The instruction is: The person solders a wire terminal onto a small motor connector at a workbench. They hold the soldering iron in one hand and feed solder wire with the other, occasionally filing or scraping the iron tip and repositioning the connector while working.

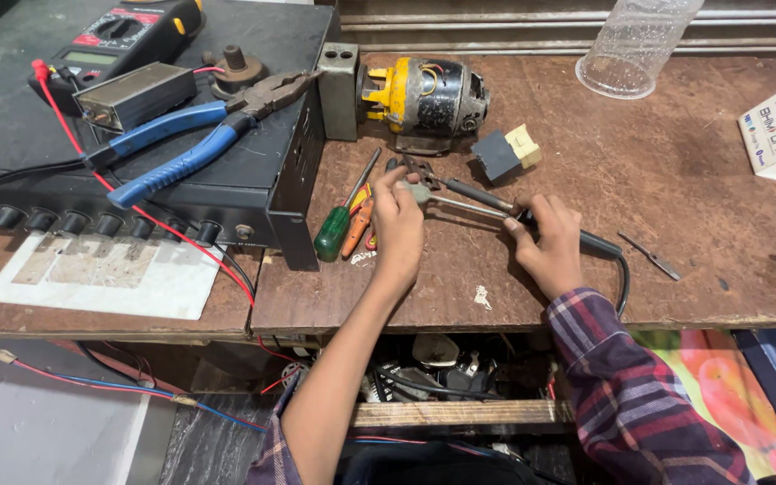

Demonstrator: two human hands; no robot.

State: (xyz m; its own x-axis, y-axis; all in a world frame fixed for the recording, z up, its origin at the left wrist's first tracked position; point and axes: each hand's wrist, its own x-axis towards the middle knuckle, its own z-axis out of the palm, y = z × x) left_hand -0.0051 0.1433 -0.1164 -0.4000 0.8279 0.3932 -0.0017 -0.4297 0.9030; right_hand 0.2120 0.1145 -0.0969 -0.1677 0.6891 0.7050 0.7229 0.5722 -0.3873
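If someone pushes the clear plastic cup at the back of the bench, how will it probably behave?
The cup looks thin-walled and empty, so it is probably very light and would slide or tip at a small push. It stands mouth down on the wooden bench, which may steady it a little. If tipped, its round tapered shape would likely roll in a curve.

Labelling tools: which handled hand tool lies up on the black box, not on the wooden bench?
The blue-handled pliers. They rest on top of the black box; the green-handled screwdriver and orange-handled tool lie on the bench.
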